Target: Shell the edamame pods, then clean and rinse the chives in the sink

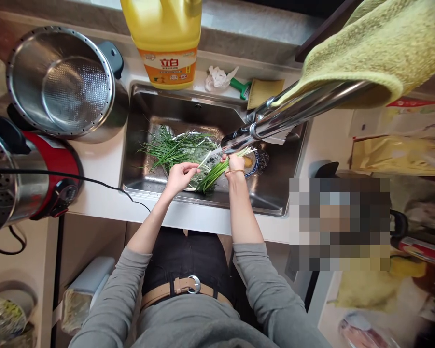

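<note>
My right hand (pixel 236 165) is closed around a bunch of scallions (pixel 214 175), white ends up to the right and green tops hanging lower left. Between the fingertips of my left hand (pixel 181 178) is the white end of a thin scallion stalk (pixel 204 159). More loose scallions (pixel 172 149) lie heaped over a basin-like container in the steel sink (pixel 271 195). The faucet (pixel 244 135) comes down just above my right hand, with what looks like water at its mouth. A blue-patterned bowl (pixel 256 164) with something yellowish in it sits behind that hand.
A yellow detergent jug (pixel 169 48) stands behind the sink, beside crumpled tissue (pixel 219 78), a green-handled tool (pixel 241 88) and a sponge (pixel 264 93). Left are a steel pot (pixel 67 87) and a red appliance (pixel 52 174) with a black cord. A yellow towel (pixel 376 53) drapes over the faucet.
</note>
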`<state>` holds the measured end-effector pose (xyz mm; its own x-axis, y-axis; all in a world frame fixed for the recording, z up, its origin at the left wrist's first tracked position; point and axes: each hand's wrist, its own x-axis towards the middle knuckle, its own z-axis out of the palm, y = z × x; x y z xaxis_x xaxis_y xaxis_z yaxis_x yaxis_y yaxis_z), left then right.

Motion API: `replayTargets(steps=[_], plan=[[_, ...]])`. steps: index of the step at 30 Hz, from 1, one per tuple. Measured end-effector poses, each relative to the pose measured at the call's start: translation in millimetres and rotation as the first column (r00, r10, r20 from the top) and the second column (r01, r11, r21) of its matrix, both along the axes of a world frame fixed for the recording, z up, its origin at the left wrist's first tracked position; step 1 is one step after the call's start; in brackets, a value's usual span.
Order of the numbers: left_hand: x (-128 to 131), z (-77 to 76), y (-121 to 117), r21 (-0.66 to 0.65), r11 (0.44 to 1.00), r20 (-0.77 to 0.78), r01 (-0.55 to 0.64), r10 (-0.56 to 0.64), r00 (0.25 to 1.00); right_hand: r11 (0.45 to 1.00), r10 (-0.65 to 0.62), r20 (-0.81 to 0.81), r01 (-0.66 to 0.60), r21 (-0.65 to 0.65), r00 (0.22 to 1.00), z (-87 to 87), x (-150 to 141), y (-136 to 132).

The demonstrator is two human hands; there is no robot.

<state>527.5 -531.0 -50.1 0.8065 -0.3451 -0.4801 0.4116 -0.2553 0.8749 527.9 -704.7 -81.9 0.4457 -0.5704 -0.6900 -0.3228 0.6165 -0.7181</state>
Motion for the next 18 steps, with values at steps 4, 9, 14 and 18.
replayTargets(steps=[4, 9, 14, 18], plan=[[5, -8.7, -7, -0.044, 0.994, -0.007, -0.102, 0.102, 0.995, 0.965, 0.243, 0.136, -0.253, 0.063, 0.961, 12.1, -8, 12], [4, -10.3, -23, -0.071, 0.994, 0.003, -0.077, 0.077, 0.997, 0.964, 0.266, 0.120, -0.268, -0.003, 0.956, 12.7, -4, 38], [1, -8.6, -24, -0.018, 0.998, -0.013, -0.064, 0.064, 0.998, 0.971, 0.233, 0.067, -0.228, -0.074, 0.970, 8.3, 4, 41], [4, -8.5, -20, 0.021, 0.996, 0.038, -0.083, 0.082, 0.996, 0.945, 0.326, 0.194, -0.316, -0.079, 0.925, 10.0, 0, 37]])
